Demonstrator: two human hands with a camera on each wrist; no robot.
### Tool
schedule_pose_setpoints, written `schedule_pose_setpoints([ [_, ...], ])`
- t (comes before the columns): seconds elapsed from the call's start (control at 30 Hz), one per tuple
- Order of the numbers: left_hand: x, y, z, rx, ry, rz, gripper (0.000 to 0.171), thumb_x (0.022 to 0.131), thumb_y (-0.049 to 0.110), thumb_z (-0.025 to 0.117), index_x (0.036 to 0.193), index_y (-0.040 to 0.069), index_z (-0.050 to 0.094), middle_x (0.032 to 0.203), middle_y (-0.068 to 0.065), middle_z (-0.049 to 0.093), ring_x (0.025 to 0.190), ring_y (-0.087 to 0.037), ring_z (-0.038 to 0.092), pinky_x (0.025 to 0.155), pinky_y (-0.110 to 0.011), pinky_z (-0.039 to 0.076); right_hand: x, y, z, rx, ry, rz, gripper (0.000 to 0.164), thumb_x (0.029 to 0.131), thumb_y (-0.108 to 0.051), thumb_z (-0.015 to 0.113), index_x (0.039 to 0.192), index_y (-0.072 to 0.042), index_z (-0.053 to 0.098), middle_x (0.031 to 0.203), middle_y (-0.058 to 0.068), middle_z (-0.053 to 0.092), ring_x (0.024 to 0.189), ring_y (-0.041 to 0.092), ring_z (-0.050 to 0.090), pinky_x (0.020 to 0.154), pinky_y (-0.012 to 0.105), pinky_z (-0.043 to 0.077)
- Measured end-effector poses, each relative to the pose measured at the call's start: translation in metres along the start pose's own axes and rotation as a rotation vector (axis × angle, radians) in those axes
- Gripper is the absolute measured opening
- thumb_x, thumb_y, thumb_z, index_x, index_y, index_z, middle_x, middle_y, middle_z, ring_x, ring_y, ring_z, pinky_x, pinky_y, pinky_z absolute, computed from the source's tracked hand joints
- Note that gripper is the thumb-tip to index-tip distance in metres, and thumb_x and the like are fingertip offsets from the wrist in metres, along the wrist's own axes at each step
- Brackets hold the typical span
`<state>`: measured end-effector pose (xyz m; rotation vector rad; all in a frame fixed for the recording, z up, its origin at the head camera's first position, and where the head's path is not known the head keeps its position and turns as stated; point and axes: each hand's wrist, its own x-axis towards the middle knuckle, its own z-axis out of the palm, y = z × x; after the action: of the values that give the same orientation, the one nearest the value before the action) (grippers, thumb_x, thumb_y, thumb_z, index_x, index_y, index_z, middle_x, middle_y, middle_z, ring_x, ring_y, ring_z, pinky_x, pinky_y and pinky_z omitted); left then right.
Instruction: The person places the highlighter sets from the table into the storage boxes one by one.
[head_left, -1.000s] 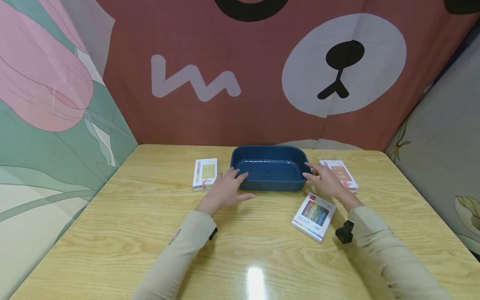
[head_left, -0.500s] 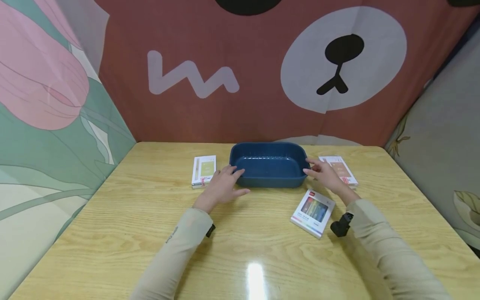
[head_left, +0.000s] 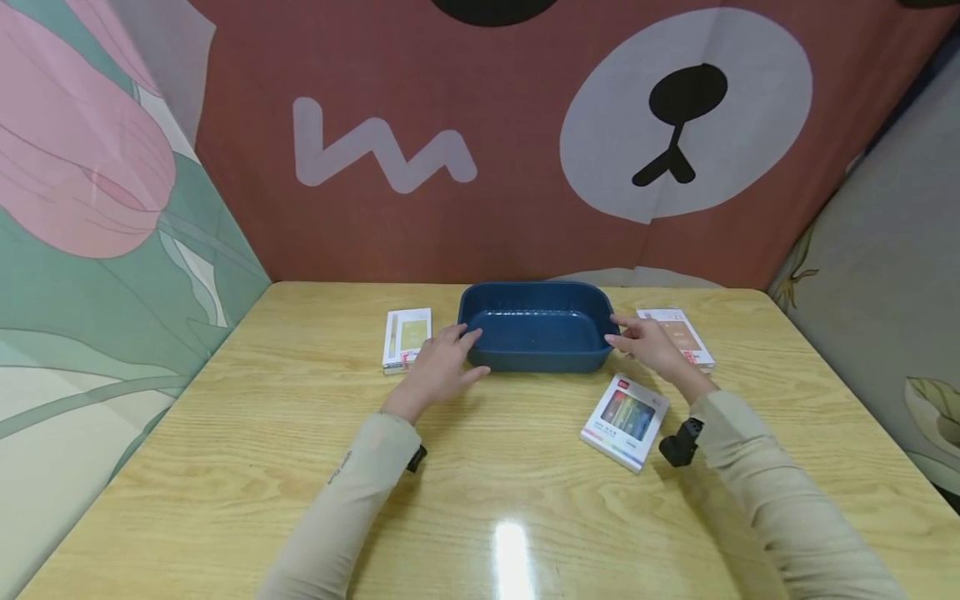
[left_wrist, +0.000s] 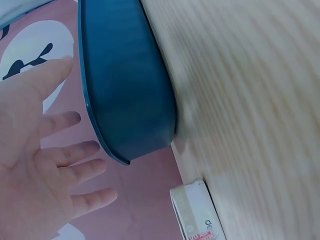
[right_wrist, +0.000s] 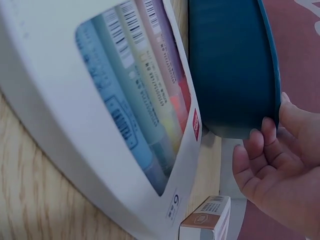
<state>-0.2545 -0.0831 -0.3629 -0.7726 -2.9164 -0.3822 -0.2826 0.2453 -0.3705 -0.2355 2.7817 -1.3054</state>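
Note:
A dark blue rectangular storage bin (head_left: 543, 360) sits at the back middle of the table. At its left end is my left hand (head_left: 435, 362), fingers spread and fairly straight. In the left wrist view, this hand (left_wrist: 47, 155) shows its palm, with a gap between the fingertips and the bin's rim (left_wrist: 89, 107). My right hand (head_left: 651, 346) holds the bin's right end by the rim. The right wrist view has the thumb at the rim and the curled fingers (right_wrist: 256, 142) against the outer wall. Below that hand lies a white windowed box of colored markers (head_left: 625, 423).
A white box with a yellow-green panel (head_left: 407, 340) lies left of the bin. Another, with an orange-brown panel (head_left: 678, 335), lies to its right, partly behind the right hand. The wooden table (head_left: 300, 483) meets a red-brown printed backdrop (head_left: 390, 242) at its far edge.
My left hand has shifted slightly left, its fingers drawing back from the bin's rim. The right hand stays at the bin's right end. The head view has tilted a little; the boxes stay put.

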Motion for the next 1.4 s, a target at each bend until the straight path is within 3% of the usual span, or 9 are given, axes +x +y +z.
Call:
schedule_pose_setpoints([
  [0.37, -0.001, -0.014, -0.004, 0.061, 0.038, -0.070, 0.063, 0.088, 0.040, 0.053, 0.133, 0.000, 0.038, 0.133, -0.018, 0.038, 0.124, -0.031, 0.031, 0.094, -0.047, 0.031, 0.001, -0.002, -0.001, 0.008, -0.018, 0.040, 0.052, 0.091, -0.016, 0.053, 0.134, 0.007, 0.034, 0.092, 0.022, 0.056, 0.077, 0.032, 0.053, 0.068, 0.039, 0.046],
  [0.7, -0.003, -0.034, -0.006, 0.131, 0.107, -0.147, 0.057, 0.084, 0.034, 0.061, 0.125, -0.004, 0.047, 0.126, -0.023, 0.043, 0.119, -0.034, 0.036, 0.087, -0.049, 0.036, -0.001, -0.005, 0.000, 0.027, -0.010, 0.033, 0.052, 0.091, -0.016, 0.054, 0.132, 0.008, 0.035, 0.089, 0.020, 0.057, 0.073, 0.029, 0.053, 0.065, 0.035, 0.047],
  [1.0, -0.004, -0.051, -0.005, 0.132, 0.042, -0.293, 0.061, 0.085, 0.037, 0.058, 0.125, -0.007, 0.045, 0.127, -0.027, 0.040, 0.118, -0.039, 0.034, 0.088, -0.052, 0.034, 0.000, -0.003, 0.001, 0.030, -0.010, 0.051, 0.052, 0.091, -0.019, 0.054, 0.133, 0.007, 0.036, 0.094, 0.021, 0.057, 0.077, 0.029, 0.053, 0.068, 0.037, 0.047],
  [1.4, -0.003, -0.066, 0.002, 0.134, 0.037, -0.374, 0.066, 0.083, 0.045, 0.058, 0.115, -0.012, 0.049, 0.112, -0.029, 0.046, 0.099, -0.041, 0.045, 0.072, -0.049, 0.044, 0.001, -0.006, 0.000, 0.010, -0.012, 0.094, 0.051, 0.091, -0.018, 0.053, 0.134, 0.005, 0.035, 0.099, 0.023, 0.055, 0.079, 0.029, 0.052, 0.070, 0.037, 0.047],
])
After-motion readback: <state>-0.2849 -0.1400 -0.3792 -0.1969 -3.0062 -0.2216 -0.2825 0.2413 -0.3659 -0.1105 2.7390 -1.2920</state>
